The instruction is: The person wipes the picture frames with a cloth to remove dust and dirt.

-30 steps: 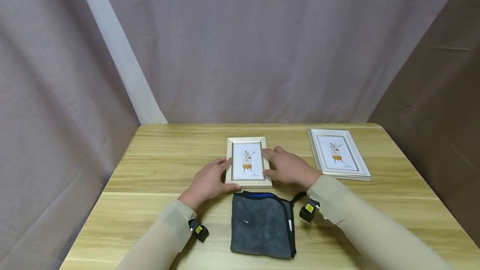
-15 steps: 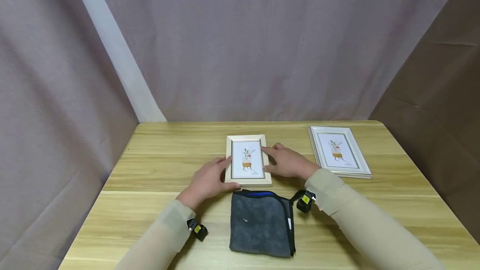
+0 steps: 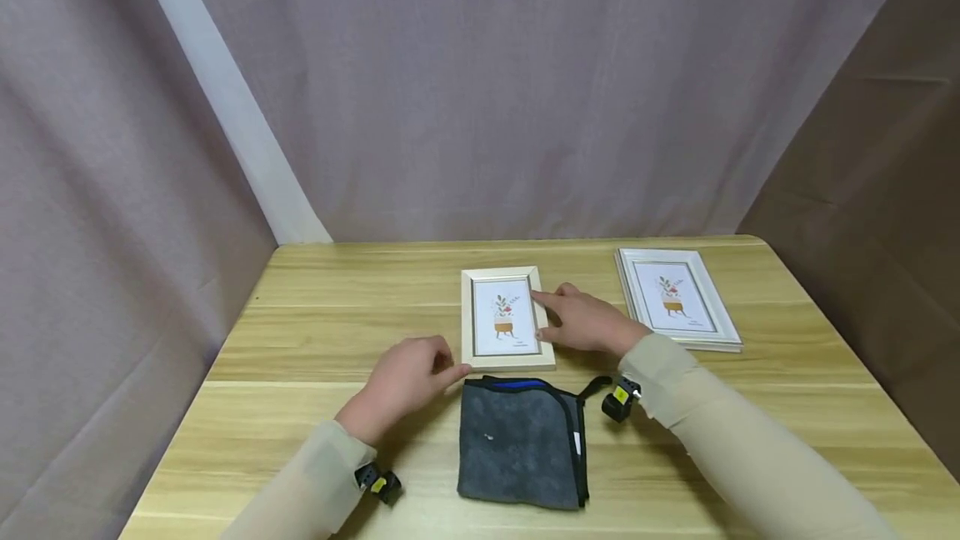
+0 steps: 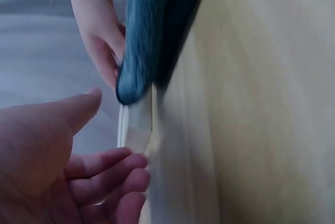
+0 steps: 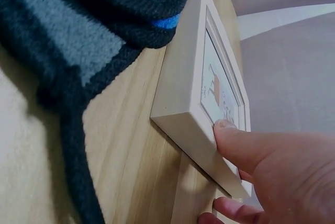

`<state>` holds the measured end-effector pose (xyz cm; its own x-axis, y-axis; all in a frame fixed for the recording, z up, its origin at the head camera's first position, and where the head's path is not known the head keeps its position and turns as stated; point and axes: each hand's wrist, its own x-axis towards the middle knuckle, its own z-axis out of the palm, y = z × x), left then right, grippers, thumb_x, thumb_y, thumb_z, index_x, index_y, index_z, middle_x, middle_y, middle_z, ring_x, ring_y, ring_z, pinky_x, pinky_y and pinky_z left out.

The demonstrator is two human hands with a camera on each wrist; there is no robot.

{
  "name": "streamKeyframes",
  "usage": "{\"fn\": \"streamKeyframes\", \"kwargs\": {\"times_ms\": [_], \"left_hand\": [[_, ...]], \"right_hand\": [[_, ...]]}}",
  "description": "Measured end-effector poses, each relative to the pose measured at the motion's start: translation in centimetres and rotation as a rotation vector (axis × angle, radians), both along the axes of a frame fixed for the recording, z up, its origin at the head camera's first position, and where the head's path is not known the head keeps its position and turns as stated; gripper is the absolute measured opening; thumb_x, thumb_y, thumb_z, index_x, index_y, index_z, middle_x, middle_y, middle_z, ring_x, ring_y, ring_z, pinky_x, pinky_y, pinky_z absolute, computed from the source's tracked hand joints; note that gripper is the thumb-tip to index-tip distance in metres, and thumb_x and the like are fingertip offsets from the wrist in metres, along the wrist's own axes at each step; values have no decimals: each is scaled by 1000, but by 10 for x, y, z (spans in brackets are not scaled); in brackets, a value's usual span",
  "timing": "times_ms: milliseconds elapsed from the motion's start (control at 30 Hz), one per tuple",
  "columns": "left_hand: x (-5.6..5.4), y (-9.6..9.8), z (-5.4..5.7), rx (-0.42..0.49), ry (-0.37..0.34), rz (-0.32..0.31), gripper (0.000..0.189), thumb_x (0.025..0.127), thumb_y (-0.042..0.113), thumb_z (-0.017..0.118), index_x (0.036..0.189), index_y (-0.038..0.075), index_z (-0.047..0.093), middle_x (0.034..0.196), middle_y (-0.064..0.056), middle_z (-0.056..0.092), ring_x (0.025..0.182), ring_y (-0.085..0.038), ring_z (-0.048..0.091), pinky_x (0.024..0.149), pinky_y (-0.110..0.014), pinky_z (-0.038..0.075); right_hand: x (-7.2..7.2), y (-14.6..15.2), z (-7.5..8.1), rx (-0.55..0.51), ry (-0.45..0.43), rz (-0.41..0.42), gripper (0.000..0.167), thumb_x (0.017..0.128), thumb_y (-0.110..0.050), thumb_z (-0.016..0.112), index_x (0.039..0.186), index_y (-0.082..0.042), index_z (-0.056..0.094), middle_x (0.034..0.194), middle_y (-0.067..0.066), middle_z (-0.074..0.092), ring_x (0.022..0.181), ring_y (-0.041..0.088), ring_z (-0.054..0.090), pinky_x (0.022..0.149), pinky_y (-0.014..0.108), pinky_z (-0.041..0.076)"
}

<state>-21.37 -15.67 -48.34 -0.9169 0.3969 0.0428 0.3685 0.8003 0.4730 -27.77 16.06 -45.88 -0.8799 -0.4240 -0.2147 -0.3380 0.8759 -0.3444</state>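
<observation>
A cream picture frame (image 3: 507, 361) with a print of a potted plant lies face up on the wooden table. My right hand (image 3: 588, 319) grips its right side. In the right wrist view the thumb (image 5: 235, 140) presses on the frame's face, while other fingers sit low by its side edge. My left hand (image 3: 405, 377) is at the frame's lower left corner, its thumb tip close to that corner; whether it touches I cannot tell. In the left wrist view its fingers (image 4: 112, 179) are loosely bent and hold nothing. Just below the frame lies a folded grey cloth (image 3: 521, 444) with black edging.
White picture frames (image 3: 720, 298), stacked, lie at the right rear of the table (image 3: 337, 298). A black loop (image 3: 597, 386) sticks out from the cloth's upper right corner. Grey-mauve curtains (image 3: 487, 90) hang behind the table's back edge.
My left hand has let go of the frame's left side and drawn back towards the lower left. The cream frame has shifted slightly right with my right hand still on it.
</observation>
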Motion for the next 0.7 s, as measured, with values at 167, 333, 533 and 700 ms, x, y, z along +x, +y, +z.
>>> {"fn": "streamKeyframes", "kwargs": {"times_ms": [167, 333, 533, 700], "left_hand": [[17, 3, 5, -53, -54, -94, 39, 100, 56, 78, 85, 21, 73, 73, 12, 62, 67, -8, 56, 66, -33, 50], [26, 7, 3, -72, -66, -150, 41, 95, 54, 84, 83, 20, 66, 68, 10, 56, 62, -10, 51, 60, -33, 45], [38, 12, 0, -66, -37, -190, 38, 93, 40, 91, 111, 13, 71, 90, 6, 65, 80, -11, 61, 73, -35, 53], [47, 15, -2, 13, 9, -218, 38, 92, 24, 93, 113, 17, 63, 96, 5, 66, 85, -13, 63, 77, -37, 55]], "right_hand": [[2, 3, 0, 12, 14, -6, 81, 108, -43, 72, 174, -15, 34, 140, 20, 54, 99, 23, 61, 84, 45, 51], [2, -1, -2, 20, 27, -10, 80, 108, -44, 71, 174, -16, 35, 141, 20, 55, 104, 25, 61, 87, 47, 52], [2, -8, -3, -2, 13, -6, 81, 107, -44, 73, 173, -16, 35, 139, 19, 55, 103, 25, 61, 86, 46, 52], [3, -11, -3, 2, 13, -20, 81, 107, -44, 73, 173, -17, 35, 140, 18, 55, 100, 24, 61, 85, 45, 52]]}}
